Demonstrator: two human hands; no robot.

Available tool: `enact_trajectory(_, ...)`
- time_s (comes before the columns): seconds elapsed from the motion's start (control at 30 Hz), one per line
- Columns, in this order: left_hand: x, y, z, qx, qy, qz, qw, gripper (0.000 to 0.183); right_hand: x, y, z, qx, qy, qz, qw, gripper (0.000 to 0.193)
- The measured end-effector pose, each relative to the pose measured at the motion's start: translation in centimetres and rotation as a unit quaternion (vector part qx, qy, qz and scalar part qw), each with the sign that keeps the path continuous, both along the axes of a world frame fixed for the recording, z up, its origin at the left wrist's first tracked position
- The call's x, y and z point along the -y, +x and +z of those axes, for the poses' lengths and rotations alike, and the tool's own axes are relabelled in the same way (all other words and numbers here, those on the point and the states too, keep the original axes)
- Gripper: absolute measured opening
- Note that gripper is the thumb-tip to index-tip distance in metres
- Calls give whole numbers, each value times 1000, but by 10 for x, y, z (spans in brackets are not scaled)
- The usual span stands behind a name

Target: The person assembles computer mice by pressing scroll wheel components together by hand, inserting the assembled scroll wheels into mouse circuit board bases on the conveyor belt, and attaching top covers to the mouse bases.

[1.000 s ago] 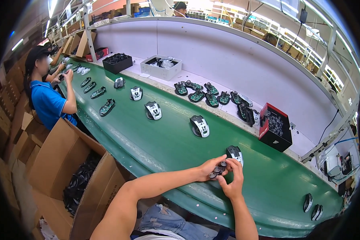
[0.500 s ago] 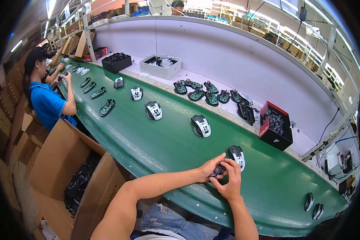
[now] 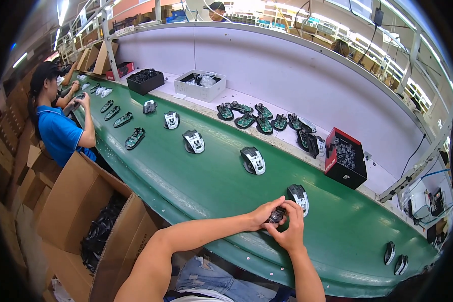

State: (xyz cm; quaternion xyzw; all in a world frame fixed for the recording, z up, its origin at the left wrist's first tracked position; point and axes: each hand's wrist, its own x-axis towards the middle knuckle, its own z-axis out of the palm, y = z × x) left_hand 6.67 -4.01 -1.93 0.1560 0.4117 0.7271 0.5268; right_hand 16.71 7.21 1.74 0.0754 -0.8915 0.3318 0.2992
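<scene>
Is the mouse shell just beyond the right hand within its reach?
Probably yes: nothing seems to block the mouse shell, though the right hand is occupied with a small dark part.

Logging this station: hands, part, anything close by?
Left hand and right hand on small dark part. Part partly hidden. Black-and-white mouse shell just beyond.

the person's right hand [image 3: 292, 229] has come slightly left since a second ago, its fingers now curled more closely around the dark part [image 3: 275, 216] shared with the left hand [image 3: 262, 213]; the part sits at another angle and less of it shows. the mouse shell [image 3: 299, 199] just beyond is less covered by the fingers. at the far side, a capped person [image 3: 217, 12] has shifted left
</scene>
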Motion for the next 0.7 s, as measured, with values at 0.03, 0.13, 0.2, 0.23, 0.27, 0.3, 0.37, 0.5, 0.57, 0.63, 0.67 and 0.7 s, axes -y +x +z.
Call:
enact_trajectory(0.03,1,-1,0,-5,0,-1,1000,57,1,0,-1,-1,0,0,1000,59)
enact_trajectory(0.13,-5,0,2,-11,-3,9,1000,58,-2,0,-4,-6,0,-9,1000,56)
enact_trajectory(0.2,-2,1,4,-10,-13,16,1000,58,-1,2,-5,-19,6,-24,1000,49)
enact_trajectory(0.23,1,-2,6,-20,1,-16,1000,57,-2,1,-6,-24,-2,-31,999,46)
enact_trajectory(0.27,4,-3,7,-31,15,-49,998,56,-3,-1,-7,-29,-9,-39,999,42)
enact_trajectory(0.3,4,-1,8,-27,19,-38,999,54,-4,0,-6,-24,-29,-39,999,41)
enact_trajectory(0.37,4,0,9,-42,9,-44,998,54,-7,1,-11,-22,-44,-49,998,41)
enact_trajectory(0.5,2,4,8,-63,-5,-40,997,52,-10,-2,-12,-31,-42,-56,997,42)
enact_trajectory(0.57,3,4,9,-67,-5,-37,997,52,-8,-2,-9,-35,-31,-46,998,44)
enact_trajectory(0.63,4,3,12,-79,-7,-24,997,52,-5,-2,-6,-37,-23,-37,998,46)
enact_trajectory(0.67,5,2,12,-78,-8,-25,997,52,-5,-2,-4,-37,-18,-32,999,47)
enact_trajectory(0.7,6,2,12,-79,-9,-23,997,52,-4,-3,-4,-36,-12,-27,999,48)
